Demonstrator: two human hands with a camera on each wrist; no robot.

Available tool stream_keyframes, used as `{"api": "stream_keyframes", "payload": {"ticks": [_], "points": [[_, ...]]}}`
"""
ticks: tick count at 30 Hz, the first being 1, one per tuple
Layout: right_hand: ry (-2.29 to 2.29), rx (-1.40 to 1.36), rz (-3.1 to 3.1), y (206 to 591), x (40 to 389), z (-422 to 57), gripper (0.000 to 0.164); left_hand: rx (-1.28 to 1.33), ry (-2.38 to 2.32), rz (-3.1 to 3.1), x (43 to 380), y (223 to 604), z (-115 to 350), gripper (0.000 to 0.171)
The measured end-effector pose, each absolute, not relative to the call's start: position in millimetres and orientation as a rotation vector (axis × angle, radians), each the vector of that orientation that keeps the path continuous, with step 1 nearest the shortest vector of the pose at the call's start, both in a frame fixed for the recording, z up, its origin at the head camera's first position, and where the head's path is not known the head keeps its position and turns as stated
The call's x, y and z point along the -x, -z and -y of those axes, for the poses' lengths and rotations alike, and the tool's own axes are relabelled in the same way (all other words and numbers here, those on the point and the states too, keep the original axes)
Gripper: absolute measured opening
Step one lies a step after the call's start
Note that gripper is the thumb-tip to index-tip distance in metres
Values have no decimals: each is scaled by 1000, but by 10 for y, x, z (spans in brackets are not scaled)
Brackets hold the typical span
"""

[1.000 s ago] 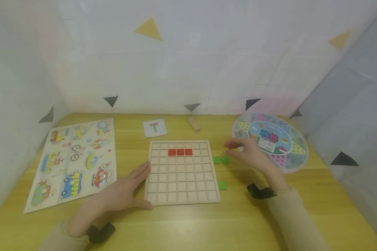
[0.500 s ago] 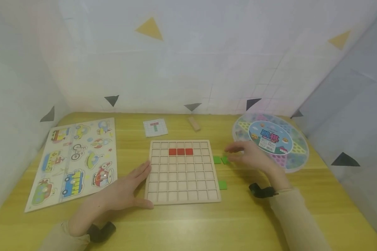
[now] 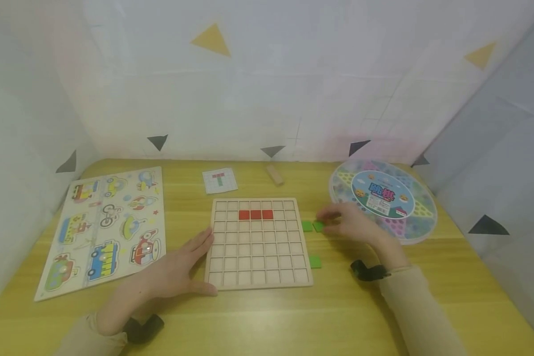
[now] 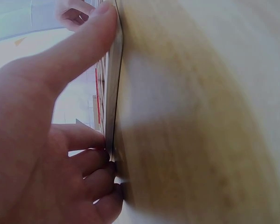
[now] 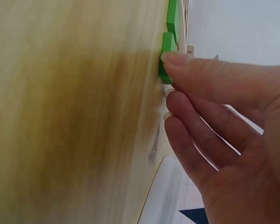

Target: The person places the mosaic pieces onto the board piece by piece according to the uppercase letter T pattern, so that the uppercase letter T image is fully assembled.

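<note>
A wooden grid board (image 3: pixel 258 252) lies flat on the table, with a row of three red tiles (image 3: pixel 255 215) in its upper part. My left hand (image 3: pixel 178 269) rests at the board's left side, thumb by the near corner and fingers touching the edge. Right of the board, my right hand (image 3: pixel 351 225) pinches a small green square tile (image 5: pixel 166 56) at the table surface. The thumb lies against this tile; the hand hides part of it. A second green tile (image 3: pixel 307 226) sits beside it, against the board's edge. Nearer to me is a third green tile (image 3: pixel 315 262).
Behind the board lie a pattern card (image 3: pixel 220 181) with a red and green T and a small wooden block (image 3: pixel 275 175). A vehicle picture puzzle (image 3: pixel 109 222) is on the left. A round Chinese checkers set (image 3: pixel 382 193) is at the right, close behind the right hand.
My right hand has come down slightly, and its thumb and fingers have closed in on the outer green tile, which has turned a little. My left hand and the board have stayed put.
</note>
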State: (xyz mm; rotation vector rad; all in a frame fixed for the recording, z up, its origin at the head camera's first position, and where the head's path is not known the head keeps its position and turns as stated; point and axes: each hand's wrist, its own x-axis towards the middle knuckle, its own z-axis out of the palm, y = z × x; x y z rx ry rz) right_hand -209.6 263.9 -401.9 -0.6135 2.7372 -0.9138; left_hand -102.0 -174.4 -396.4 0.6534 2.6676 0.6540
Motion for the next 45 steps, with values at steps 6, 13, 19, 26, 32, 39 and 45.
{"api": "stream_keyframes", "payload": {"ticks": [6, 13, 19, 26, 32, 39, 45], "points": [[916, 608, -2761, 4025, 2096, -2623, 32, -653, -652, -2670, 1022, 3965, 1743, 118], [903, 591, -2772, 3996, 2076, -2601, 32, -653, -653, -2669, 1019, 3955, 1741, 118], [877, 590, -2803, 4005, 2079, -2591, 31, -635, -654, -2668, 1012, 3937, 1737, 118], [855, 581, -2826, 3991, 2072, -2567, 30, -635, -662, -2665, 1009, 3929, 1732, 118], [835, 588, -2838, 3988, 2067, -2565, 29, -643, -656, -2670, 1012, 3936, 1731, 118], [836, 607, -2843, 3992, 2074, -2574, 29, -647, -656, -2670, 1016, 3946, 1731, 118], [840, 596, -2844, 3995, 2077, -2572, 28, -650, -659, -2665, 1019, 3948, 1733, 118]]}}
